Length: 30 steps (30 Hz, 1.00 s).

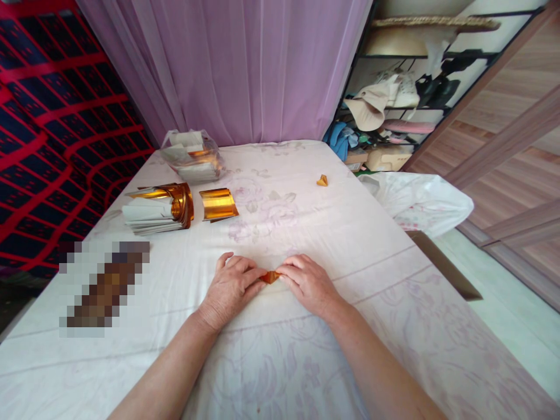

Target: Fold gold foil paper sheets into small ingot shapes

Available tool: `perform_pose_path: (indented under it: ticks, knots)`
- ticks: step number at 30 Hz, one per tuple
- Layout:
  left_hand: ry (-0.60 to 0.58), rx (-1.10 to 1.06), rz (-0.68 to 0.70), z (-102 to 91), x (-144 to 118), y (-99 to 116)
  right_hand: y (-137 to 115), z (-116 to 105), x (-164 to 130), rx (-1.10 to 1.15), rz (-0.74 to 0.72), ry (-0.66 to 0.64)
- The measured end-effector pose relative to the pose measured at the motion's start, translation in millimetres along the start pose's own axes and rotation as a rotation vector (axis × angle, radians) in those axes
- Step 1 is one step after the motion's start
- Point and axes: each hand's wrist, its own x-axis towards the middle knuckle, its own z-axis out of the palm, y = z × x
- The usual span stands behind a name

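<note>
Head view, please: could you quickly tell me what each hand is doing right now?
Left hand: closed, pinching the small gold paper piece on the white cloth.
Right hand: closed, pinching the same piece.

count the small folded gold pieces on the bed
2: one folded gold piece pinched between the left hand and right hand, another lying alone farther back. More may hide in the plastic bag.

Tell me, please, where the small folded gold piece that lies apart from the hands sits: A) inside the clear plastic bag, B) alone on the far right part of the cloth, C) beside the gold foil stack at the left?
B: the small folded gold piece lies alone on the cloth, well right of the gold foil stack and the clear plastic bag.
</note>
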Motion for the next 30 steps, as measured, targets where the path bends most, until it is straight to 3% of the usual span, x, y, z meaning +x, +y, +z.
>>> perform_pose_path:
  ticks: [6, 12, 30]
  knots:
    - [0.006, -0.023, 0.011, -0.5, 2, 1, -3, -7, -1, 0.023, -0.016, -0.054]
    - [-0.040, -0.036, 0.022, 0.7, 2, 1, 1, -1, 0, 0.012, 0.033, -0.021]
    - [-0.103, -0.088, -0.220, -4.5, 5, 16, -2, -2, 2, 0.031, 0.158, -0.059]
